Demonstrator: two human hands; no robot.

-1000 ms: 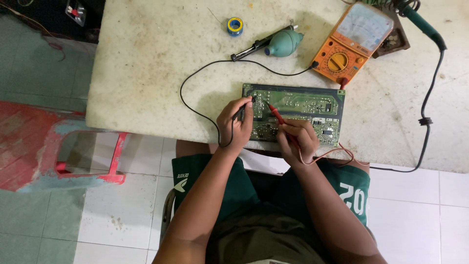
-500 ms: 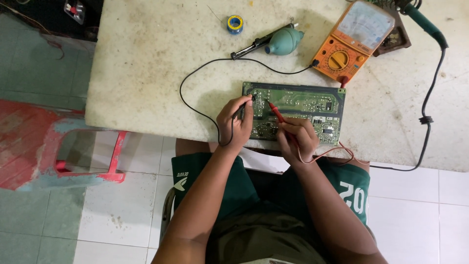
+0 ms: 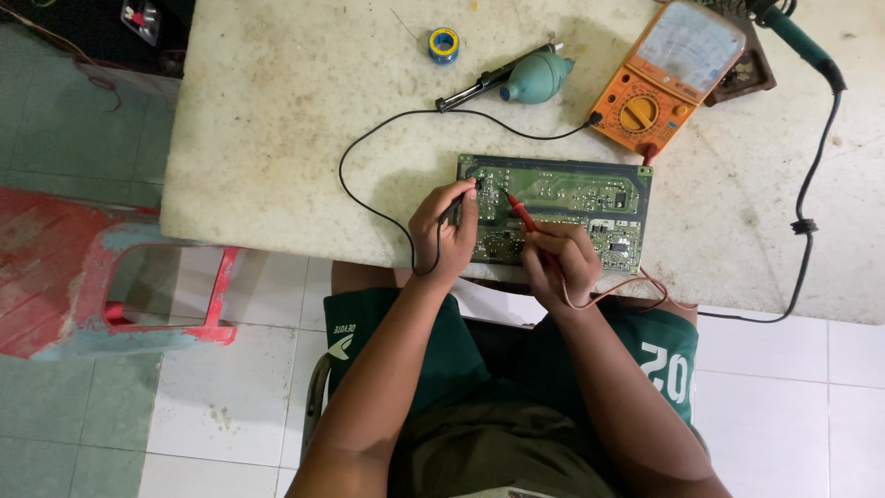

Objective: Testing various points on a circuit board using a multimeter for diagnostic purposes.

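- Head view: we see the green circuit board [image 3: 562,207] lying flat on the desk [image 3: 295,120], close to the near edge, directly in front of the seated person.
- Our left hand [image 3: 446,235] is closed in a pinch around the black probe [image 3: 458,205]; its tip touches the board's left edge, near the upper corner.
- Our right hand [image 3: 559,263] is closed in a pinch around the red probe [image 3: 522,212]; its tip rests on the board left of centre, angled up and to the left.
- Change since one second ago: both probes remain on the board and have shifted only slightly. We judge that one measuring point is being held steady rather than a new one sought.
- The black lead [image 3: 369,194] loops across the desk to the orange multimeter [image 3: 666,74], which lies just beyond the board's upper right corner; the red lead [image 3: 636,290] trails over the near desk edge.
- Further out lie a teal desoldering bulb [image 3: 539,76], a small solder spool [image 3: 443,42] and a soldering iron [image 3: 797,41] with its cable [image 3: 807,221].
- A red stool [image 3: 111,277] stands on the tiled floor to the left.
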